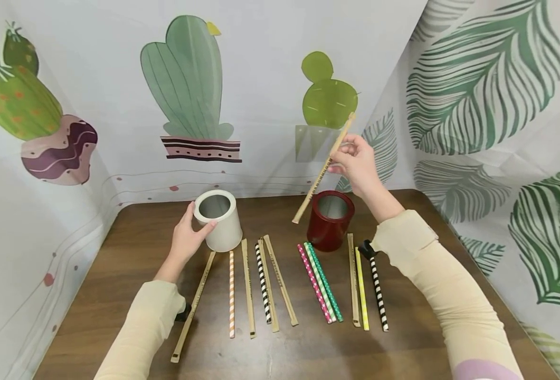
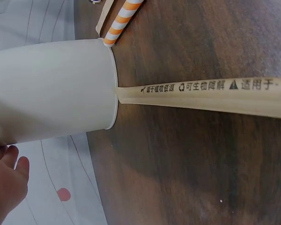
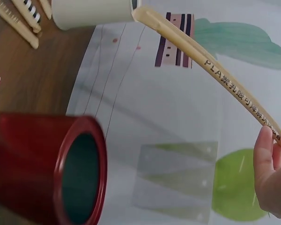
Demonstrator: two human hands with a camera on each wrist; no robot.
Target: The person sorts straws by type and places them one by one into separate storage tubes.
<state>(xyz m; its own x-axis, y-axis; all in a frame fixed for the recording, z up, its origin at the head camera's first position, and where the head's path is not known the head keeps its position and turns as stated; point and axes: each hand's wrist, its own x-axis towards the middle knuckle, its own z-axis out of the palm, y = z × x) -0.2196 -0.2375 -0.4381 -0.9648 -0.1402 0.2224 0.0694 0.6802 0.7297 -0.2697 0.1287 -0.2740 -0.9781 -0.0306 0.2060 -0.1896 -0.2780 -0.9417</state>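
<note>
Two cream sleeves point(image 1: 137, 327) are nearest to me, the right one crossed by a lilac band point(image 1: 486, 368). Past them, on the brown table point(image 1: 113, 274), straws lie in two groups. On the left I see a slanting paper-wrapped straw point(image 1: 194, 307), an orange-striped straw point(image 1: 231, 295), a second wrapped straw point(image 1: 248, 289), a black-striped straw point(image 1: 263, 282) and two more wrapped straws point(image 1: 281, 279) beside it. On the right, a pink dotted straw point(image 1: 314, 283), a pale green-and-white straw point(image 1: 320, 282) and a green dotted straw point(image 1: 326, 282) lie side by side, then another wrapped straw point(image 1: 353, 279), a yellow straw point(image 1: 362, 288) and a second black-striped straw point(image 1: 379, 294).

Beyond them stand a white can point(image 1: 226, 235) and, to its right, a dark red can point(image 1: 327, 232), both open at the top. My left hand point(image 1: 186, 236) grips the white can near its rim, thumb on the near side.

My right hand point(image 1: 360, 162), raised above the red can, pinches the held straw point(image 1: 318, 182), wrapped in printed paper. It slants, its lower end hanging between the cans, nearer the red one.

Farthest off hangs a white cloth point(image 1: 270, 79) with a printed green cactus point(image 1: 327, 103) behind the straw's top.
</note>
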